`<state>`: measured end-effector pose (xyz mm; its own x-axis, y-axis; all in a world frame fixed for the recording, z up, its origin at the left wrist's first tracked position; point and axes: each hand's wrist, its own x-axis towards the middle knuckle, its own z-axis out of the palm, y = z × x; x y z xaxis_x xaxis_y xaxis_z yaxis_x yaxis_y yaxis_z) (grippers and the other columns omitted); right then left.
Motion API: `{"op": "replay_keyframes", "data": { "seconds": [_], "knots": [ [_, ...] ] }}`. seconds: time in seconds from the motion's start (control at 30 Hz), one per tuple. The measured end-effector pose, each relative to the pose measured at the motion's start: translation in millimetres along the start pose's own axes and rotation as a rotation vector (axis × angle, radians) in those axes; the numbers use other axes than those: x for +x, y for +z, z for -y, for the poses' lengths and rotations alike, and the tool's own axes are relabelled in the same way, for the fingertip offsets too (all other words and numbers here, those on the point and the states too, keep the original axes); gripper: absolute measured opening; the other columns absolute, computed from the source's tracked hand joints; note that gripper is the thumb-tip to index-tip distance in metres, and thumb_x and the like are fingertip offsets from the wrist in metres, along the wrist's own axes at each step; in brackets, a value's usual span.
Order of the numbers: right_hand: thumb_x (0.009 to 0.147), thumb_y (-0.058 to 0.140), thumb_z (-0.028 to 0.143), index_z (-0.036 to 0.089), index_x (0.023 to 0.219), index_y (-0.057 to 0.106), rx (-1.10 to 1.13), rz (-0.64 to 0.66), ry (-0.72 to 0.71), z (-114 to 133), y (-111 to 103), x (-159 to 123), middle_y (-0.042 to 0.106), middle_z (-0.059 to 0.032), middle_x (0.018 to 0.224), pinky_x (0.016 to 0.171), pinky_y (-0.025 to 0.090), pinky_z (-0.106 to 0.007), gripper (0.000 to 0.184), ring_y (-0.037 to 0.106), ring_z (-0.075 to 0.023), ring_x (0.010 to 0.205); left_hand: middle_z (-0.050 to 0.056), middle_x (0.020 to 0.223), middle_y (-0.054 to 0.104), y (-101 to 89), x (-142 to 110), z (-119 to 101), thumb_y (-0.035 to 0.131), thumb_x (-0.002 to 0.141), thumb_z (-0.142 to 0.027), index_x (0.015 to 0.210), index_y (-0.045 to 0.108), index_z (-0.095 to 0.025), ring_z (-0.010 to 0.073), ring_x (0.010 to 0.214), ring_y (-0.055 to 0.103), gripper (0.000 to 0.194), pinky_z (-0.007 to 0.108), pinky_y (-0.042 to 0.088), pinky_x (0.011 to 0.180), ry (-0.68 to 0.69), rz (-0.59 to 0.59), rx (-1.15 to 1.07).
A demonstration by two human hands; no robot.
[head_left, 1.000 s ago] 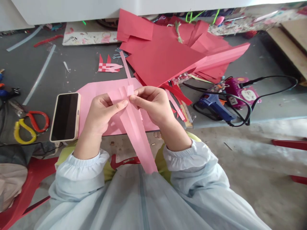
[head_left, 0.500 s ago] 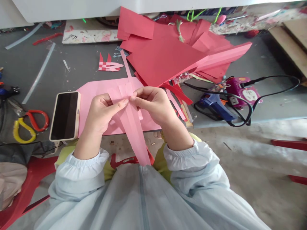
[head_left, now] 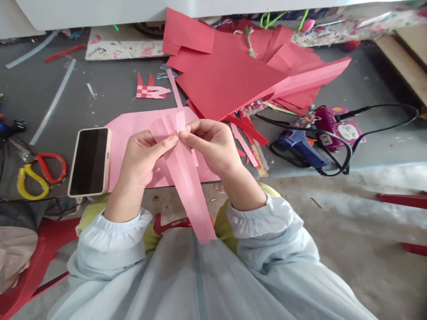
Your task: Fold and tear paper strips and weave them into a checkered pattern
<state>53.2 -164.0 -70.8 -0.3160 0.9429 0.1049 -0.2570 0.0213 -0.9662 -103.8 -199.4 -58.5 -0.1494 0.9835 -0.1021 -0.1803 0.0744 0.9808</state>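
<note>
A creased pink paper strip (head_left: 191, 191) hangs between my hands, its lower end reaching down over my lap. My left hand (head_left: 142, 153) pinches its upper left part between thumb and fingers. On the right edge, close to the left thumb, my right hand (head_left: 211, 142) pinches the same paper. The strip's top end shows separate narrow tails. Beneath both hands lies a pink paper sheet (head_left: 122, 129) on the grey table (head_left: 110, 89). Just beyond is a small woven red-and-pink paper piece (head_left: 151, 92), beside a thin pink strip (head_left: 174, 86).
Red paper sheets (head_left: 230, 80) are piled at the back. To the left lie a phone (head_left: 90, 162) and scissors (head_left: 42, 175) with red and yellow handles. A blue glue gun (head_left: 298, 146) and a purple power box (head_left: 342, 129) with a looping black cable sit at right.
The pink strip's lower end has swung slightly down and to the right, showing more of its face. Both hands keep their pinch in nearly the same place.
</note>
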Motion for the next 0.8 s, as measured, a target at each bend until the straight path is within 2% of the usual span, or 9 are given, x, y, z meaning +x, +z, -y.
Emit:
{"op": "replay_keyframes", "data": {
  "seconds": [0.23,0.43,0.63,0.8],
  "knots": [
    [0.067,0.089,0.046,0.017,0.075,0.073,-0.012,0.039,0.064,1.0,-5.4,1.2,0.066,0.0013,0.067,0.051,0.046,-0.022,0.034,0.054,-0.008,0.058,0.0,0.065,0.073,-2.8,0.4,0.7,0.09,0.065,-0.041,0.07,0.077,-0.022,0.0134,0.06,0.068,0.023,0.025,0.054,0.056,0.035,-0.043,0.057],
    [0.068,0.089,0.042,0.017,0.075,0.073,-0.003,0.031,0.066,-0.4,-6.3,1.7,0.065,0.0023,0.065,0.05,0.046,-0.021,0.03,0.054,-0.0071,0.057,0.002,0.071,0.076,-3.2,-1.5,-1.4,0.092,0.063,-0.037,0.073,0.079,-0.02,0.0173,0.069,0.073,0.024,0.028,0.059,0.064,0.048,0.032,0.049],
    [0.063,0.092,0.039,0.015,0.073,0.071,-0.031,0.019,0.063,2.7,-4.7,1.3,0.066,0.0019,0.066,0.05,0.046,-0.021,0.033,0.055,-0.0071,0.056,0.002,0.071,0.077,-6.0,-0.9,1.5,0.092,0.064,-0.036,0.075,0.08,-0.02,0.0188,0.071,0.075,0.023,0.028,0.06,0.064,0.045,0.001,0.104],
    [0.071,0.087,0.04,0.016,0.073,0.069,-0.045,0.025,0.043,1.1,-3.0,0.8,0.064,0.002,0.066,0.049,0.043,-0.02,0.029,0.054,-0.0065,0.056,0.002,0.072,0.078,-4.7,-0.3,2.6,0.092,0.063,-0.036,0.073,0.08,-0.02,0.0186,0.071,0.075,0.022,0.028,0.06,0.065,0.052,-0.003,0.073]
  ]
}}
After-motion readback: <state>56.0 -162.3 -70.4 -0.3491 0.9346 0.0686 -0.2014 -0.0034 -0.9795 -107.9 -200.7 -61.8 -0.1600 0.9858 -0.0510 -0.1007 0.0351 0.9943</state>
